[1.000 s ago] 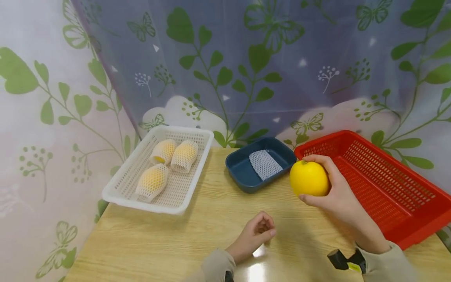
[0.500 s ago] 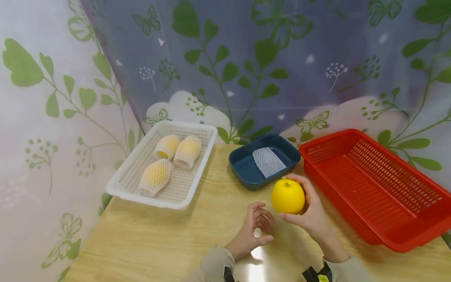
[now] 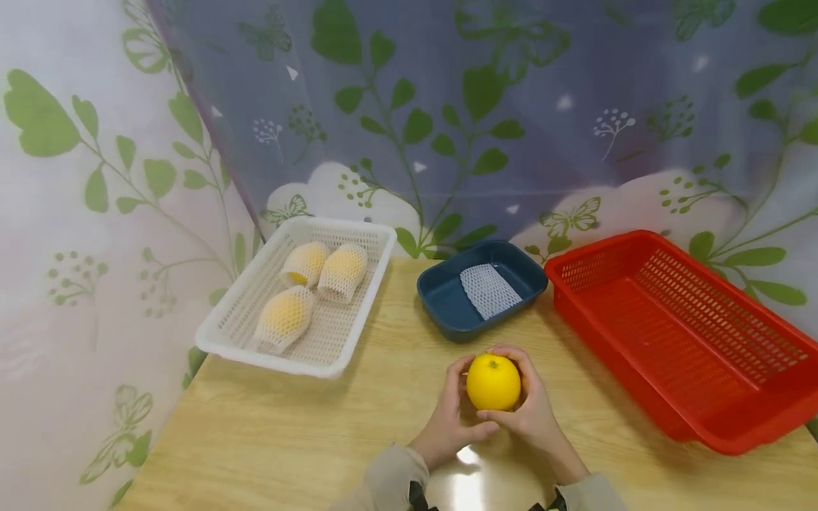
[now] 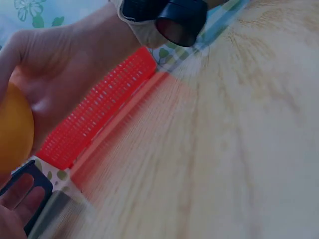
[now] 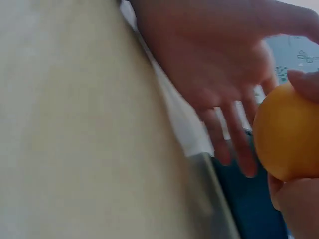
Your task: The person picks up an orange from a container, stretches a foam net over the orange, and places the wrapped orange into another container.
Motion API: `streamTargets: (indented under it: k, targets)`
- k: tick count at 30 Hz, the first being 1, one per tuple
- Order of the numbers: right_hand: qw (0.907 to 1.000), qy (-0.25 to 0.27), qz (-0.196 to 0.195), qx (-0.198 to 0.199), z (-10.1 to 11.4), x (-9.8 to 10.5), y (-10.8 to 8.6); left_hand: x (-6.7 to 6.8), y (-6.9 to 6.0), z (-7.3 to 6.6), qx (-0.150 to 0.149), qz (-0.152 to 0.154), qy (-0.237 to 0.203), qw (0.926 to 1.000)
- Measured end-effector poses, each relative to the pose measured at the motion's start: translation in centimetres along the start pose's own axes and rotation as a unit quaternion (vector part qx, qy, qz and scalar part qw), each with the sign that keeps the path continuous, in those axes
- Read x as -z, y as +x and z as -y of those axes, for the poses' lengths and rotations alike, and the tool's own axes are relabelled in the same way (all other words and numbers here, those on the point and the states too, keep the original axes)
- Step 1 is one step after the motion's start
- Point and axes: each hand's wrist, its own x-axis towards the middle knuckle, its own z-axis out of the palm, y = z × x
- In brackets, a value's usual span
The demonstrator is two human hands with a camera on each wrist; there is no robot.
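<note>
A round yellow fruit (image 3: 493, 383) with a small greenish stem end is held above the wooden table. My right hand (image 3: 535, 413) grips it from the right, thumb below and fingers behind. On its left side my left hand (image 3: 450, 419) is cupped close. In the right wrist view the left hand (image 5: 224, 74) shows its palm, with fingers extended beside the fruit (image 5: 286, 132). The left wrist view shows the fruit (image 4: 15, 129) against the right palm. Whether the left fingertips touch it I cannot tell.
Behind the hands stands a dark blue tray (image 3: 447, 323) with a white foam net sleeve (image 3: 491, 291) in it. A white basket (image 3: 281, 363) on the left holds several yellow fruits (image 3: 284, 316) in foam nets. A red basket (image 3: 677, 355) stands on the right.
My right hand has brought the fruit leftward and nearer from beside the red basket. My left hand has spread its curled fingers and now cups beside the fruit.
</note>
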Motion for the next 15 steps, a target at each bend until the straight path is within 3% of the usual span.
streamTargets:
  k: [5,9,15]
  targets:
    - [0.9995,0.026,0.012,0.012,-1.3,-0.6,-0.1,0.0,0.4,0.3,0.017,-0.014,-0.008,0.9997]
    - [0.9967,0.068,0.038,0.021,-2.2,-1.0,-0.3,0.6,0.3,0.7,0.037,-0.03,0.02,0.9986]
    - [0.9785,0.18,0.089,0.047,-3.2,-1.2,-0.9,1.6,-0.2,0.6,0.064,-0.025,0.067,0.9954]
